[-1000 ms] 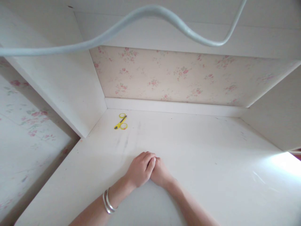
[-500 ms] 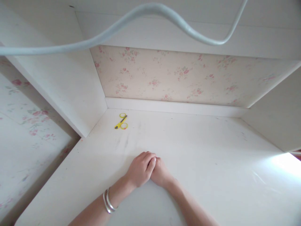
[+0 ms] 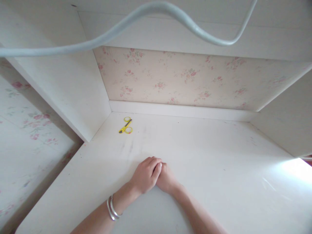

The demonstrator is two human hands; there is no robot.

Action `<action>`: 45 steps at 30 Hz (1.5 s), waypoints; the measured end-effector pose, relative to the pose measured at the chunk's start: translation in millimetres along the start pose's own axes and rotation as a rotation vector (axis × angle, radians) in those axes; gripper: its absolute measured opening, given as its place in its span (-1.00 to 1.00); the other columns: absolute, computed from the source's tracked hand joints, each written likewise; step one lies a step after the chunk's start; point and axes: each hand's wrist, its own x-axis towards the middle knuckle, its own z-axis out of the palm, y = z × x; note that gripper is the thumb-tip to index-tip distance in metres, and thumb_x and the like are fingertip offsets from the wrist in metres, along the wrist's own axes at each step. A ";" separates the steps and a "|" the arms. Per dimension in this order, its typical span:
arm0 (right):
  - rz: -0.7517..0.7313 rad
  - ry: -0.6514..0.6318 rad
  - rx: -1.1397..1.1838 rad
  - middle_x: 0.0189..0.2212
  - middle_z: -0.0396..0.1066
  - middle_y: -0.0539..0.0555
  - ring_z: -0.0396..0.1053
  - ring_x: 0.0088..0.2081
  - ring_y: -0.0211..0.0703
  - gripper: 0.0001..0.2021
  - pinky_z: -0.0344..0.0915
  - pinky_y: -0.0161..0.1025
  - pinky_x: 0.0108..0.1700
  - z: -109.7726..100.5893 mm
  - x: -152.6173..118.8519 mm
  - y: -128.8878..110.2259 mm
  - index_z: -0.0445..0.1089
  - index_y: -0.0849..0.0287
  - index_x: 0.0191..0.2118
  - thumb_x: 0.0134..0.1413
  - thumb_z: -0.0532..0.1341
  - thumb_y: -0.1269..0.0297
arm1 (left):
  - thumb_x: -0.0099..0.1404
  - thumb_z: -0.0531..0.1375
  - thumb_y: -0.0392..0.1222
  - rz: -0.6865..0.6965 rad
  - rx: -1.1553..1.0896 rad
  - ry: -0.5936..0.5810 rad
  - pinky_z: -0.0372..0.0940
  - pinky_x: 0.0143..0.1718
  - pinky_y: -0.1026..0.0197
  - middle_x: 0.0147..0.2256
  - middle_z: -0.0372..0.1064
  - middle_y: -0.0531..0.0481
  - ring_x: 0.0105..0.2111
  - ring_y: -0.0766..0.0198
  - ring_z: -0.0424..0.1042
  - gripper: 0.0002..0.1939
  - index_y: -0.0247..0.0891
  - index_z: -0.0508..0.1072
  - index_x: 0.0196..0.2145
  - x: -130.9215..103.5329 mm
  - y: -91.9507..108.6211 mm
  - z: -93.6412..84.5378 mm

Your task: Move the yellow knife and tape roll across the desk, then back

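Note:
My left hand [image 3: 146, 174], with two silver bangles [image 3: 113, 208] on its wrist, is wrapped over the fingers of my right hand [image 3: 167, 180]. The right hand is curled closed, and most of its fingers are hidden beneath the left, so I cannot see whether anything is inside. Both rest on the white tabletop [image 3: 200, 156]. Farther back and to the left, apart from my hands, lies a yellow and dark-grey utility knife [image 3: 125, 126]. Two thin yellow rings that look like tape rolls lie beside it, one farther ring [image 3: 127, 119] and one nearer ring [image 3: 128, 130].
White side panels stand at left [image 3: 73, 87] and right [image 3: 287, 113] of the tabletop. A low white ledge [image 3: 182, 110] runs along the back beneath flowered wallpaper [image 3: 175, 76]. Across the top of the view hangs a pale wavy cable or tube [image 3: 109, 35], close to the camera.

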 end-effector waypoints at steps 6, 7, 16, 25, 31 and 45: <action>-0.001 0.018 0.009 -0.38 0.45 0.13 0.39 -0.36 -0.18 -0.78 0.27 -0.31 -0.35 0.2 -0.1 -1.1 0.39 0.27 -0.35 -0.09 0.03 0.52 | 0.34 -0.13 -0.21 0.000 -0.010 0.001 0.22 -0.08 0.16 -0.26 0.37 -0.03 -0.19 0.26 0.32 -0.71 -0.21 0.35 -0.19 -0.5 -0.5 0.0; 0.003 0.017 0.011 -0.38 0.45 0.14 0.39 -0.36 -0.17 -0.78 0.27 -0.31 -0.35 0.3 -0.3 -1.1 0.39 0.27 -0.35 -0.09 0.02 0.52 | 0.34 -0.13 -0.21 -0.002 -0.011 0.001 0.22 -0.08 0.16 -0.26 0.37 -0.03 -0.19 0.26 0.32 -0.71 -0.21 0.35 -0.19 -0.7 -0.1 0.3; 0.081 0.024 0.150 -0.53 0.39 -0.01 0.27 -0.50 -0.33 -0.78 0.17 -0.40 -0.43 -5.3 4.8 -3.8 0.42 0.22 -0.36 0.07 0.01 0.39 | 0.30 -0.04 -0.19 -0.011 -0.009 0.146 0.23 -0.04 0.19 -0.12 0.25 -0.08 -0.06 0.25 0.25 -0.77 -0.22 0.35 -0.17 17.6 -25.0 -21.6; 0.155 -0.028 0.312 -0.62 0.27 -0.06 0.16 -0.58 -0.38 -0.70 0.08 -0.43 -0.53 -11.3 6.6 -4.5 0.42 0.18 -0.37 0.15 -0.02 0.20 | 0.09 0.03 -0.19 -0.177 0.304 0.149 0.03 0.12 0.10 -0.01 0.15 -0.06 0.04 0.14 0.13 -0.62 -0.30 0.35 -0.12 94.4 -157.7 -105.1; 0.226 -0.005 0.460 -0.61 0.29 -0.05 0.20 -0.61 -0.38 -0.69 0.13 -0.42 -0.54 -10.7 8.9 3.3 0.40 0.19 -0.33 0.15 -0.02 0.15 | 0.13 -0.03 -0.12 -0.237 0.376 -0.058 -0.11 0.15 0.05 0.09 0.11 -0.12 0.13 0.05 0.00 -0.51 -0.36 0.27 0.00 109.3 -212.3 -112.2; 0.235 0.001 0.569 -0.62 0.26 -0.06 0.19 -0.63 -0.41 -0.69 0.14 -0.44 -0.58 -10.8 10.6 7.0 0.38 0.22 -0.32 0.13 0.01 0.11 | 0.24 -0.15 -0.21 -0.098 0.577 -0.105 -0.26 0.18 0.01 0.10 0.05 -0.32 0.19 0.06 -0.19 -0.58 -0.52 0.28 -0.08 83.6 -186.2 -66.0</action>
